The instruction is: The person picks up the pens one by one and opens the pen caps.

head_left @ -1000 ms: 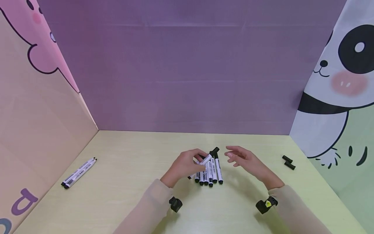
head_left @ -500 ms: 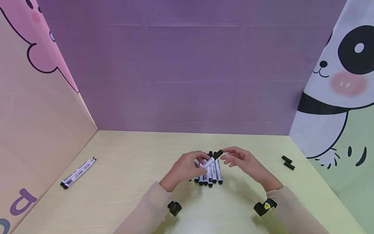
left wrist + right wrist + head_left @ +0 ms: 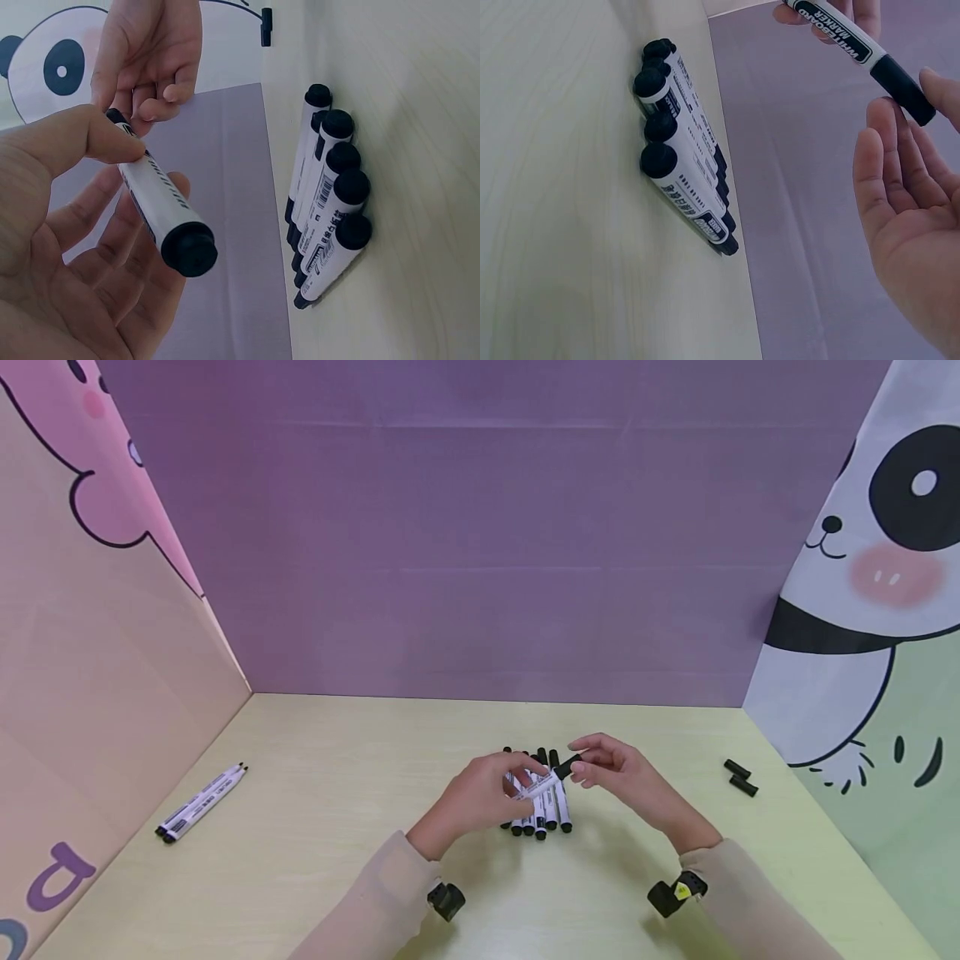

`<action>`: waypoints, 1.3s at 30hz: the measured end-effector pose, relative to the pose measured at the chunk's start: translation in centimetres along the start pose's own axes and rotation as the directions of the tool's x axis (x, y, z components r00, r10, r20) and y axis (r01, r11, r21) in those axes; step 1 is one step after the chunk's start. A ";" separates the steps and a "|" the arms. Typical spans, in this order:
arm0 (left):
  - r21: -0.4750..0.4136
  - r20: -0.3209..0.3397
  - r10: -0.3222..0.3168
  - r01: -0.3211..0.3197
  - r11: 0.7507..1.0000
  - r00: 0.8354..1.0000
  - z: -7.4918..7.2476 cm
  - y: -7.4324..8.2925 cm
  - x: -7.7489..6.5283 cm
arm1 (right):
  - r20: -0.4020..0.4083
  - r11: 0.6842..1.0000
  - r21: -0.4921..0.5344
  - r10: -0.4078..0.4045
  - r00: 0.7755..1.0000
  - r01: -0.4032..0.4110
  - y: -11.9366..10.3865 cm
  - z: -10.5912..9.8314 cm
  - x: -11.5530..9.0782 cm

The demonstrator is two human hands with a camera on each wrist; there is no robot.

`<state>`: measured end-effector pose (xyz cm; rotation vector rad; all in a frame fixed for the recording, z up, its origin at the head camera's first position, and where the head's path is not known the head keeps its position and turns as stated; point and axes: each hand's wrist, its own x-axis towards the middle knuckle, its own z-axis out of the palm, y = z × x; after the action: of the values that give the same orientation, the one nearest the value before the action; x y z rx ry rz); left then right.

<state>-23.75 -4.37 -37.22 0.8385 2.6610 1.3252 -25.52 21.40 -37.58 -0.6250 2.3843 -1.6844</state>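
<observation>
My left hand [image 3: 480, 789] holds a white whiteboard marker [image 3: 832, 30] between thumb and fingers, raised above the table and tilted, its black cap [image 3: 901, 88] pointing right. At that cap is my right hand [image 3: 618, 768], thumb on one side and fingertips on the other, pinching it. The cap still sits on the marker. Below and behind the left hand, several capped whiteboard markers [image 3: 551, 814] lie side by side in a row on the table, partly hidden by that hand in the head view.
Two uncapped markers [image 3: 202, 803] lie together on the left side of the table [image 3: 337, 893], tips pointing away. Two loose black caps [image 3: 740, 777] lie at the right. A purple panel [image 3: 480, 568] closes off the back, with printed panels on both sides.
My left hand has brought the marker slightly right and down. The right hand has moved left to the cap, and its thumb and fingers have closed on it.
</observation>
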 end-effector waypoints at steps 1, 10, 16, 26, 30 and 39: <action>-0.003 0.002 0.005 -0.005 1.000 1.000 0.0 0.1 0.0 | 0.007 1.000 -0.004 0.004 1.000 -0.004 -0.1 0.1 0.0; -0.031 0.002 0.020 -0.020 0.999 1.000 0.1 0.2 -0.2 | 0.047 1.000 0.005 0.005 0.999 -0.005 -0.2 0.5 -0.1; -0.041 -0.004 0.036 -0.036 0.998 0.999 0.2 0.1 -0.2 | 0.040 1.000 0.027 0.003 0.999 -0.004 -0.2 0.8 -0.2; -0.097 -0.004 0.014 -0.014 0.995 1.000 0.8 -0.1 0.2 | 0.044 0.997 0.057 -0.045 0.998 0.042 -0.4 1.6 0.0; -0.124 0.007 -0.030 0.030 0.992 1.000 0.9 -0.2 0.2 | 0.031 0.997 0.061 -0.050 0.998 0.048 -0.3 1.8 0.1; -0.186 0.051 -0.047 0.056 0.981 0.998 1.2 0.1 0.1 | -0.018 0.993 0.096 -0.065 0.998 0.066 -0.6 2.6 0.0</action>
<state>-23.51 -3.40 -37.84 0.7616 2.4580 1.4950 -24.46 18.95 -37.91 -0.6847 2.2993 -1.8249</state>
